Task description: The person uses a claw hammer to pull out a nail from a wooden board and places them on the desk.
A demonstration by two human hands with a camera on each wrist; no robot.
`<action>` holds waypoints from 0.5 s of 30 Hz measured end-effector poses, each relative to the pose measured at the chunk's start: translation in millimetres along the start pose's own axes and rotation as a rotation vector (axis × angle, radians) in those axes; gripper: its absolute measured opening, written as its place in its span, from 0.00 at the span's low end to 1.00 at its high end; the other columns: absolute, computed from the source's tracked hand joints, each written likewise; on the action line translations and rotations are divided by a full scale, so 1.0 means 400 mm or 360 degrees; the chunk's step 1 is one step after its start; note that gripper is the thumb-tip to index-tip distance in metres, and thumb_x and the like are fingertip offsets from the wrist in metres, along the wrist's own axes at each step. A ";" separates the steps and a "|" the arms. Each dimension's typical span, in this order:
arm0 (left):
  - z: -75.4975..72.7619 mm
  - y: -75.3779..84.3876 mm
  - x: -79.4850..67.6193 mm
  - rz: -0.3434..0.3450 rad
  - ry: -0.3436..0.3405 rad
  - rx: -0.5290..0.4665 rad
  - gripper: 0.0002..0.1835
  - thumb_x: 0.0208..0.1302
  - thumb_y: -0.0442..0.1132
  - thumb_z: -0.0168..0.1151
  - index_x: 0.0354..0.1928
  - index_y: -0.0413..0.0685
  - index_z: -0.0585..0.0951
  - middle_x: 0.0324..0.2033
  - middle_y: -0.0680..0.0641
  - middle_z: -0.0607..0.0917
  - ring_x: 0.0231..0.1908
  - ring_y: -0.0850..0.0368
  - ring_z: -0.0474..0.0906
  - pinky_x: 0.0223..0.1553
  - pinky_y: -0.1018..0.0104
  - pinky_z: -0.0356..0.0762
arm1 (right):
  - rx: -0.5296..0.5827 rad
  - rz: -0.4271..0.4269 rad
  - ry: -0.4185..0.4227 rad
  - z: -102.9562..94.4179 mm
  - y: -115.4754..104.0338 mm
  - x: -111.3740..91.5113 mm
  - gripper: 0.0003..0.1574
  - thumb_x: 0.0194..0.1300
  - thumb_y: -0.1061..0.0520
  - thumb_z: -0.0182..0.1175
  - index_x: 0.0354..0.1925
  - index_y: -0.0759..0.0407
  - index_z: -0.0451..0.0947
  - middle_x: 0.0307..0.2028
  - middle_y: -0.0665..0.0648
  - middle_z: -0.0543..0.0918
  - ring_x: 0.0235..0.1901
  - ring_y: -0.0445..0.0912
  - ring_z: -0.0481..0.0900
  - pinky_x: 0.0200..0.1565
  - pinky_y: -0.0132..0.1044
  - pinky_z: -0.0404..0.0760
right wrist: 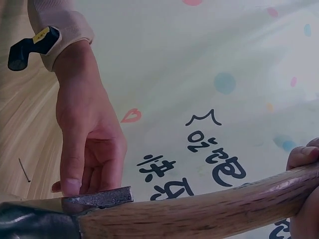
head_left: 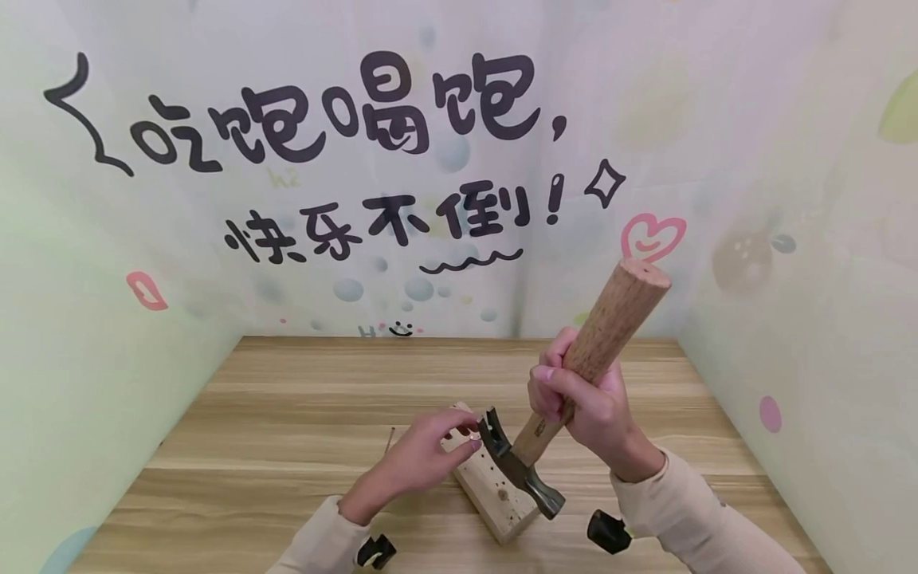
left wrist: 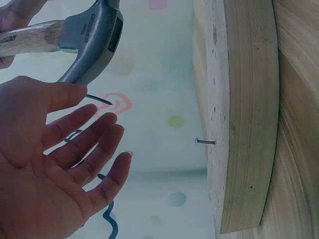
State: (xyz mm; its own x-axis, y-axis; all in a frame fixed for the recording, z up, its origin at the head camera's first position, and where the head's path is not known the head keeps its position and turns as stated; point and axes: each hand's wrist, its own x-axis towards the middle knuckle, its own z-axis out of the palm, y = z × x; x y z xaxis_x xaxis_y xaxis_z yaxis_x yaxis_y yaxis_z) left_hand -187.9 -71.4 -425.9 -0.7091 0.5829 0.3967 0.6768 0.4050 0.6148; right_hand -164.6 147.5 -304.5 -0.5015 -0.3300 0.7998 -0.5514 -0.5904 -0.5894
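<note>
My right hand (head_left: 595, 402) grips the wooden handle of a claw hammer (head_left: 620, 319), its head low and the handle end raised. My left hand (head_left: 419, 454) is beside the claw, fingers loosely bent and spread in the left wrist view. There, a nail (left wrist: 102, 100) shows its pointed end beyond the thumb tip; its other end is hidden, and whether the thumb touches it I cannot tell. Below the hammer lies a pale wooden block (head_left: 491, 490) with several small dark holes. Another nail (left wrist: 205, 142) stands out of the block's face.
A loose nail (right wrist: 24, 170) lies on the wood-grain table (head_left: 301, 383), left of the block. A printed cloth wall (head_left: 323, 295) closes off the back, with more cloth at both sides. Black camera mounts (head_left: 610, 532) stick out from the wrists.
</note>
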 end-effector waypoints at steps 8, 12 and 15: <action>0.018 -0.002 0.010 0.0154 0.0105 0.0014 0.03 0.63 0.33 0.67 0.37 0.48 0.83 0.35 0.53 0.86 0.38 0.63 0.79 0.42 0.64 0.81 | 0.0003 0.0016 -0.0007 -0.001 0.000 -0.001 0.17 0.55 0.83 0.34 0.30 0.64 0.58 0.14 0.57 0.59 0.08 0.48 0.57 0.10 0.38 0.60; 0.020 -0.003 0.012 0.0167 0.0116 0.0014 0.03 0.63 0.32 0.67 0.35 0.49 0.83 0.34 0.53 0.86 0.36 0.65 0.78 0.39 0.64 0.81 | -0.0001 0.0033 -0.0003 -0.001 -0.002 -0.001 0.17 0.55 0.83 0.34 0.30 0.64 0.57 0.14 0.57 0.59 0.08 0.48 0.57 0.10 0.38 0.60; 0.024 -0.005 0.016 0.0191 0.0121 0.0013 0.04 0.63 0.32 0.66 0.34 0.48 0.82 0.34 0.52 0.86 0.36 0.65 0.79 0.39 0.64 0.82 | 0.0002 0.0033 0.0000 -0.003 0.000 -0.001 0.17 0.55 0.83 0.34 0.30 0.64 0.57 0.14 0.57 0.59 0.08 0.48 0.57 0.10 0.38 0.60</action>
State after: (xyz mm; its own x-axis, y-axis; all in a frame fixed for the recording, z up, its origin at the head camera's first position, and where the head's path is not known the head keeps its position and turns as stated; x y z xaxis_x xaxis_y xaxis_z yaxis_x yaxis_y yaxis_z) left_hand -191.7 -61.6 -431.3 -0.6356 0.5726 0.5179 0.7591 0.3411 0.5545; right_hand -165.3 148.5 -305.2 -0.5131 -0.3421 0.7872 -0.5402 -0.5841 -0.6059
